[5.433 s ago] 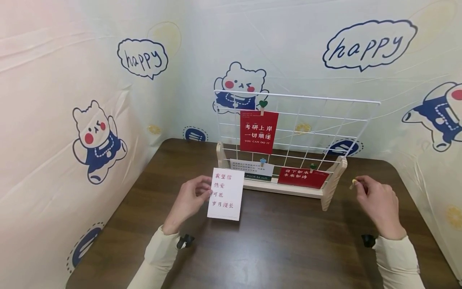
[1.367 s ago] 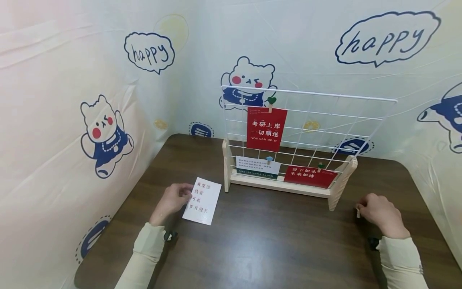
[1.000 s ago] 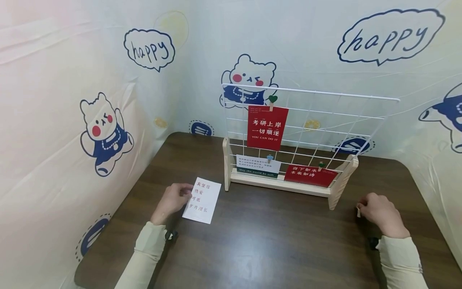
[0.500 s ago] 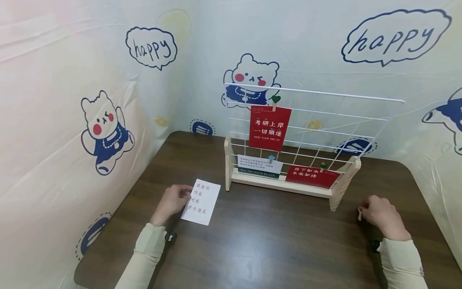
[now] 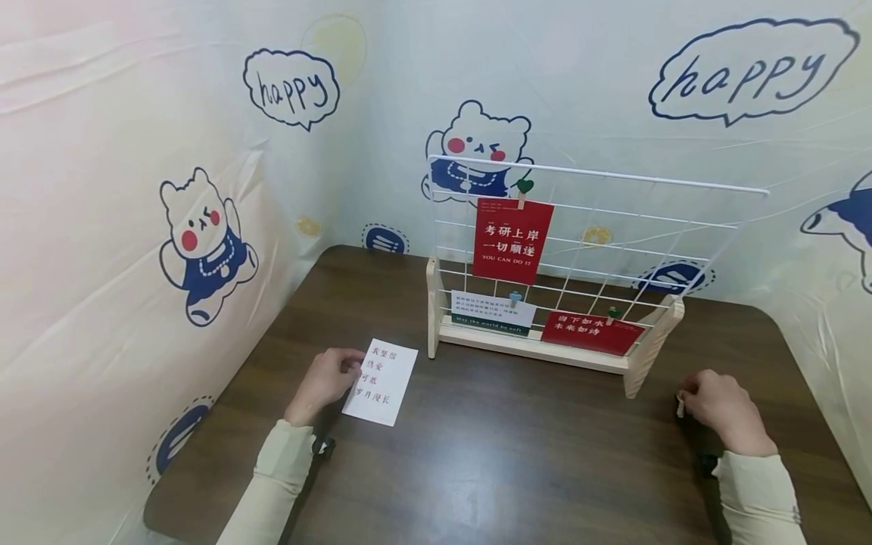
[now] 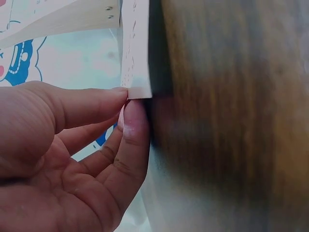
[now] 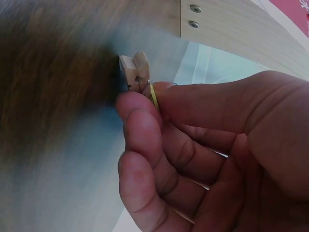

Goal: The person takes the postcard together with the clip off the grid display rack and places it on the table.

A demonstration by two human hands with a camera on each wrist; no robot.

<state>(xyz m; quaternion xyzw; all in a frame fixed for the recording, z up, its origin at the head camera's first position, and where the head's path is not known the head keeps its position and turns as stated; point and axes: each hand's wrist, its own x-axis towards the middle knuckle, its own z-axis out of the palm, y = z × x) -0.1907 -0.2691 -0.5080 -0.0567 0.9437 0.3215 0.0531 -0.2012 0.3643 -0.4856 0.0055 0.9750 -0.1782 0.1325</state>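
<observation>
My left hand (image 5: 328,381) pinches the left edge of a white card (image 5: 383,386) with red handwritten-style characters, left of the rack. In the left wrist view the thumb and a finger meet at the card's (image 6: 138,58) edge, close over the table. At the right, my right hand (image 5: 720,403) holds a small wooden clothespin (image 5: 680,405) between thumb and finger. The right wrist view shows the clothespin (image 7: 134,72) with a yellow piece on it and its wooden tips pointing away from the fingers.
A white wire grid rack (image 5: 599,180) on wooden feet stands at the back. Clips hold a tall red card (image 5: 512,242), a white-and-green card (image 5: 492,312) and a wide red card (image 5: 591,333) on it. Printed cloth (image 5: 381,68) hangs behind the brown table (image 5: 477,454).
Since the oldest frame, the left hand has brought the white card left and down, and the right hand has lowered the clothespin toward the table. Over the last second both hands stay nearly still.
</observation>
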